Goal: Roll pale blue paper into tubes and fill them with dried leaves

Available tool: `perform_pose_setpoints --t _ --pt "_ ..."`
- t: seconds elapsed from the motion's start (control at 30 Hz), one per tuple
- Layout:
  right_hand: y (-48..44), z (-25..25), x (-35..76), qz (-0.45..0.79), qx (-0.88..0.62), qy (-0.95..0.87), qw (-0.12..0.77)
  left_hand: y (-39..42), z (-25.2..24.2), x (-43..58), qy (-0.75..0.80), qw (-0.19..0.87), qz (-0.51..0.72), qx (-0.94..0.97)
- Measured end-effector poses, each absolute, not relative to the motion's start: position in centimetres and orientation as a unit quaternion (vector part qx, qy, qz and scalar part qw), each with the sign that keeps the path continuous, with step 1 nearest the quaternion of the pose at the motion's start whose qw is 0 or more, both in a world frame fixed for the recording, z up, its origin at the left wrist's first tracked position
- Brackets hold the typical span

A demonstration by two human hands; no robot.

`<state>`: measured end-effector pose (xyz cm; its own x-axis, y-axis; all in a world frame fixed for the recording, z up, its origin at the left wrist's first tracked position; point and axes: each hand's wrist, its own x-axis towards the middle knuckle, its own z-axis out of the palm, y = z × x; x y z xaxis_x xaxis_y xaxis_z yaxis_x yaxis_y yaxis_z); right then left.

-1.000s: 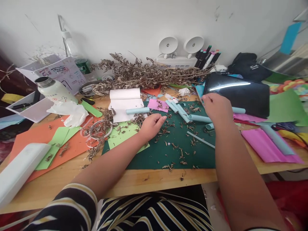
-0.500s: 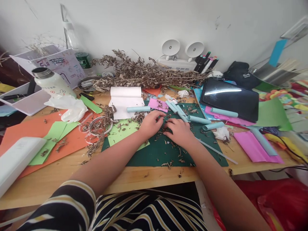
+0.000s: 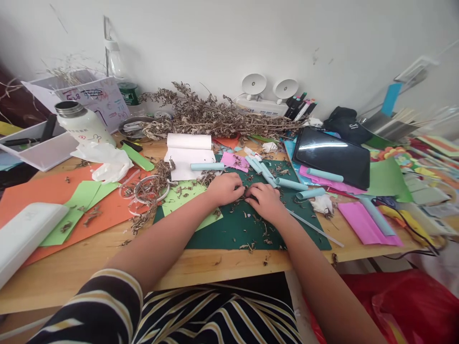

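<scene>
Left hand (image 3: 226, 189) and right hand (image 3: 267, 201) are low over the green mat (image 3: 229, 231), fingertips facing across a narrow gap. Fingers of both curled; cannot tell whether they pinch anything. Dried leaves (image 3: 247, 246) lie scattered on the mat, some close to the fingertips. Blue rolls (image 3: 291, 184) lie beyond the right hand; dried stalks (image 3: 215, 117) lie along the table's (image 3: 215, 263) back.

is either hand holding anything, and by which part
Cannot tell: the left hand and right hand nearly meet over the green mat, any hold hidden underneath.
</scene>
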<state>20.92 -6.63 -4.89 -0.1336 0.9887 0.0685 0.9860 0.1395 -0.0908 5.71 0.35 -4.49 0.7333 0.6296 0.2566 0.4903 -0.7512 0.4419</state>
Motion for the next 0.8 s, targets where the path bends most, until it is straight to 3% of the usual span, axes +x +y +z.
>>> perform_pose_setpoints --t 0.3,0.6,0.8 --pt "-7.2 -4.4 21.6 0.029 -0.646 -0.761 0.053 -0.3 -4.6 5.8 0.208 0.102 0.106 0.967" --pt "-8.3 -4.0 22.8 0.051 -0.631 -0.773 0.050 -0.1 -5.2 6.0 0.282 0.091 0.148 0.943" --pt "-8.8 -3.1 22.9 0.047 -0.651 -0.751 0.096 -0.7 -4.6 6.0 0.296 0.081 0.180 0.935"
